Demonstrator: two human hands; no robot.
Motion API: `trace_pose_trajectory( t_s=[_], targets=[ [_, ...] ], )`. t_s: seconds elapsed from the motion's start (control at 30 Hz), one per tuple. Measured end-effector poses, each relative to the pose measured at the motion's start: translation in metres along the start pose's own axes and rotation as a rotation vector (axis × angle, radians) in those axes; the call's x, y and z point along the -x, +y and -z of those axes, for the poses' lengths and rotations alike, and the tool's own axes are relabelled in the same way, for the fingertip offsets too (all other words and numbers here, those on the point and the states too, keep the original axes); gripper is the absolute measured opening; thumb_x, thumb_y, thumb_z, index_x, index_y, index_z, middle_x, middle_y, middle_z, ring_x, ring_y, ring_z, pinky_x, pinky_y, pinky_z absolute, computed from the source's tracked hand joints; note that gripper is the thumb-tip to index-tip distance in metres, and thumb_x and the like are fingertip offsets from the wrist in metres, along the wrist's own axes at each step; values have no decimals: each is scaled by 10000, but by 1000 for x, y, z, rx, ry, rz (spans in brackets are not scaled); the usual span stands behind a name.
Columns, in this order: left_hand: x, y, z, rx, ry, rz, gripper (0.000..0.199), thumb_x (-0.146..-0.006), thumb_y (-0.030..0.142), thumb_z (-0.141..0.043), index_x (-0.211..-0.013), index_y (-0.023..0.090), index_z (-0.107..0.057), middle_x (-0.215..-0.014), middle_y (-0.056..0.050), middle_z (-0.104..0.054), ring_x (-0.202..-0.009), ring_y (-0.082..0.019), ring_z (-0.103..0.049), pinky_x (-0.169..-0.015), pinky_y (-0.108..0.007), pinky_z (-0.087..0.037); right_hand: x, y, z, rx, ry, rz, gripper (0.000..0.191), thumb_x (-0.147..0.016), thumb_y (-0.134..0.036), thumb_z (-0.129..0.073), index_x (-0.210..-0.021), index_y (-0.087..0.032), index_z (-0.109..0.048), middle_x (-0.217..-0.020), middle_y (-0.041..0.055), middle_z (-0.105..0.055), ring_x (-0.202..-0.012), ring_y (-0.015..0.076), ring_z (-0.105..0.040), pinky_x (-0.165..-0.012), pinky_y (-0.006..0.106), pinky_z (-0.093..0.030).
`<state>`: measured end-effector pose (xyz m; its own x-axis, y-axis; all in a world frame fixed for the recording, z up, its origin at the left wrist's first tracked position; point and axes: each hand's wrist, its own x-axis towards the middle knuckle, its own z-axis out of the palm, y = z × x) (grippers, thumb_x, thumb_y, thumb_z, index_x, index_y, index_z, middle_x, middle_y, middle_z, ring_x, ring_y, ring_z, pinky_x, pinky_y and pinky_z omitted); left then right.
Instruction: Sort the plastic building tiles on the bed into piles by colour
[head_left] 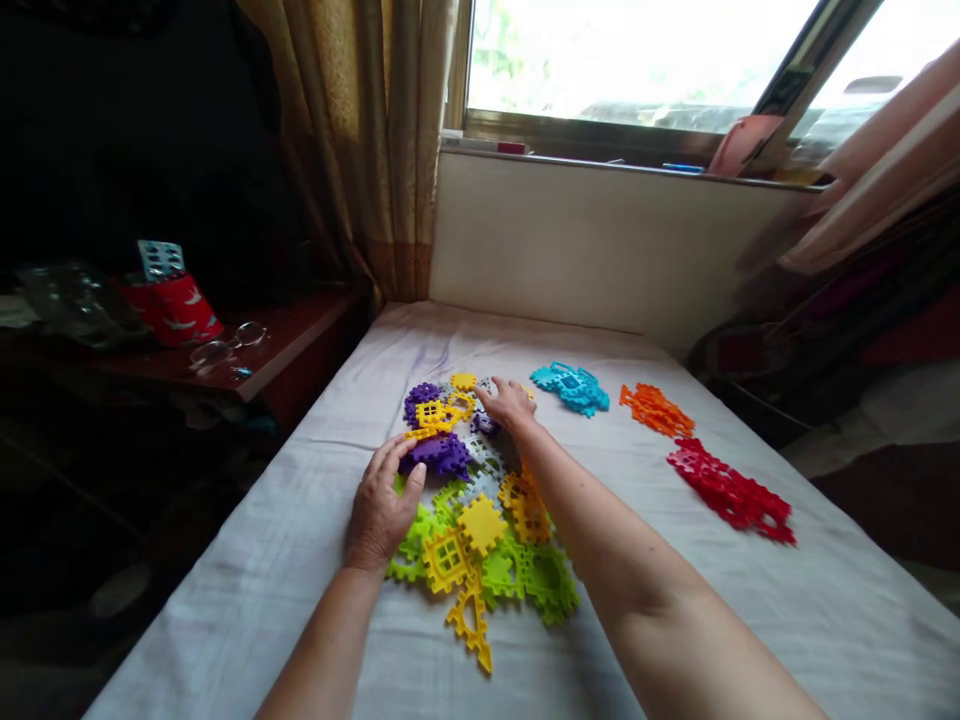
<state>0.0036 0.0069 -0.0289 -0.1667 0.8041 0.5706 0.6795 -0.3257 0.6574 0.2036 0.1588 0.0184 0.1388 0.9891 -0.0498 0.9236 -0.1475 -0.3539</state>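
Note:
A mixed heap of plastic interlocking building tiles lies on the sheet in front of me. Toothed purple tiles [439, 455] are at its left, with my left hand [384, 505] resting against them, thumb and fingers apart. My right hand [510, 402] reaches over the far side of the heap, fingers spread above grey tiles [487, 460] and partly hiding what lies beneath. Yellow tiles [481, 525], some with window cut-outs, are scattered across the heap. Lime green tiles [502, 570] spread along its near side, and my right forearm covers part of the right edge.
Separate piles of blue tiles [571, 388], orange tiles [657, 409] and red tiles [731, 487] lie to the right on the white sheet [300, 560]. On the left, a dark red table [300, 335] bears eyeglasses [229, 345] and a red cup [180, 312]. A window is behind.

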Motion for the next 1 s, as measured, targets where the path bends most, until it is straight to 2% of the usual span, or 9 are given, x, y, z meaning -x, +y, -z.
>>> trace_pose_trajectory(
  t_s=[0.13,0.33,0.43,0.5,0.67,0.77,0.87,0.93,1.0],
  targets=[
    [6,-3,-2,-52,25,25,444,-899,415,-536,-1281,193,-575,-1428,-147,-514,-1296,-263,-530,-1091,-443,-445,-15,-28,-16,79,-57,189,644,-868,-715,-441,-1396,-356,-524,-1426,91,-533,-1360,325,-413,-1080,583,-338],
    [7,-5,-2,-99,-39,28,480,-884,412,-560,-1318,209,-550,-1435,-135,-515,-1302,-268,-521,-1094,-454,-437,2,-42,-8,73,-221,480,381,-858,-558,-596,-1182,-384,-693,-1363,2,-601,-1309,240,-487,-1080,401,-388],
    [3,-4,-2,-76,-35,18,457,-871,384,-563,-1292,208,-569,-1361,-122,-575,-1254,-251,-557,-1081,-432,-450,29,-30,5,20,-298,610,331,-903,-483,-564,-1163,-344,-716,-1300,-7,-654,-1245,206,-557,-1060,324,-413],
    [0,-3,-2,-57,-38,10,432,-860,365,-558,-1262,208,-585,-1295,-111,-615,-1216,-241,-580,-1072,-418,-460,52,-13,17,-32,-278,654,375,-909,-479,-563,-1217,-310,-695,-1350,22,-625,-1268,211,-551,-1073,325,-412],
    [-3,-2,0,-19,-22,-17,350,-845,372,-547,-1143,211,-635,-1175,-98,-664,-1142,-237,-615,-1046,-404,-478,133,51,40,-143,-41,614,689,-847,-599,-608,-1456,-304,-479,-1568,105,-378,-1423,282,-386,-1140,467,-354],
    [-2,1,1,2,-2,-27,335,-845,395,-553,-1107,208,-646,-1135,-98,-676,-1115,-237,-627,-1036,-400,-485,185,81,34,-86,-97,676,891,-707,-715,-687,-1479,-347,-439,-1610,120,-286,-1476,369,-254,-1160,603,-251],
    [-1,6,3,18,-2,-35,333,-848,422,-551,-1078,206,-658,-1110,-96,-681,-1092,-235,-636,-1026,-401,-493,214,87,16,-3,-167,718,1001,-607,-746,-741,-1475,-347,-444,-1608,153,-275,-1481,420,-204,-1146,678,-183],
    [1,9,4,37,-32,-42,333,-851,438,-542,-1060,211,-669,-1106,-92,-680,-1083,-229,-641,-1014,-393,-503,213,78,4,14,-100,696,876,-679,-674,-734,-1446,-333,-485,-1577,151,-347,-1469,396,-255,-1157,658,-179],
    [5,12,7,66,-83,-27,353,-850,464,-536,-1058,216,-677,-1136,-92,-668,-1078,-221,-646,-986,-380,-523,199,63,-4,-4,9,625,687,-784,-554,-693,-1403,-300,-535,-1520,139,-447,-1427,352,-357,-1169,611,-207]
  ],
)
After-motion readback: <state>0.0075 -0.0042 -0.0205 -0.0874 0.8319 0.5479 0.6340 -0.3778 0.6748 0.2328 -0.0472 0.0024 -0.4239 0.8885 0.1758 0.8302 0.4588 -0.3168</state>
